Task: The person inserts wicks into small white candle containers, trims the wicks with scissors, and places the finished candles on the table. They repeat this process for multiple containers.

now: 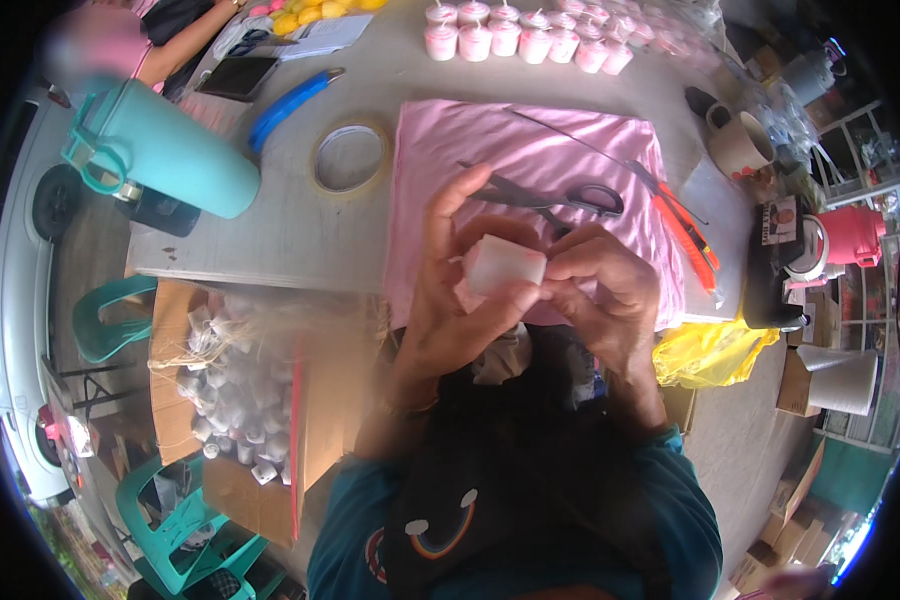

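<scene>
A small white candle with a pink end lies on its side between my hands, its wick pointing left. My left hand is closed around it, with the thumb along its lower side and the index finger raised. At the candle's right end, my right hand pinches the edge with thumb and fingertips. Beneath them spreads a pink cloth on the table. Black-handled scissors lie on the cloth just beyond my hands. To their right are an orange cutter and a thin metal rod.
Rows of pink-and-white candles stand at the far side. A tape roll, blue cutter and teal tumbler are leftward; a mug is rightward. An open carton holds several small white pieces. Another person's arm shows far left.
</scene>
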### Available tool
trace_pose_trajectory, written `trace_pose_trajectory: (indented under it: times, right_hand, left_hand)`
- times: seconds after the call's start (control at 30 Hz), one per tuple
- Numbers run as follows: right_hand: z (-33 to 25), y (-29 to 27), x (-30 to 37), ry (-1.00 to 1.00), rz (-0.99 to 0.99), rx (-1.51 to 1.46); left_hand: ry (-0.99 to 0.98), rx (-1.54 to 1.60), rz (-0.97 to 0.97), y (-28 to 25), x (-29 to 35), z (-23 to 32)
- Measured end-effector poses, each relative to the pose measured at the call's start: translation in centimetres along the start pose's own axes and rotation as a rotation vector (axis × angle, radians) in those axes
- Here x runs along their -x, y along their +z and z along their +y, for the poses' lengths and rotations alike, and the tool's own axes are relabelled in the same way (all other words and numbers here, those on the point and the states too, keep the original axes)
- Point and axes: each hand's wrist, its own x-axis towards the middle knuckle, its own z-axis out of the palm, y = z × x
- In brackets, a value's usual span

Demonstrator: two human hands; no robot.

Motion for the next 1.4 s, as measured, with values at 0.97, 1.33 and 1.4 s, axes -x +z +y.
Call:
trace_pose_trajectory:
  times: [0.97, 1.33, 1.4]
  right_hand:
    - [2.2, -1.9, -4.9, 0.070, -0.289, 1.025]
    - [0.1, -5.1, -4.6, 0.126, -0.477, 0.923]
    - [-0.4, -5.5, -4.4, 0.155, -0.476, 0.830]
  left_hand:
    - [-0.098, -0.405, 0.039, -1.5, 2.2, 0.4]
    - [-0.315, 0.061, 0.189, -2.1, 1.7, -0.1]
    - [-0.293, 0.114, 0.181, -2.2, 1.8, -0.2]
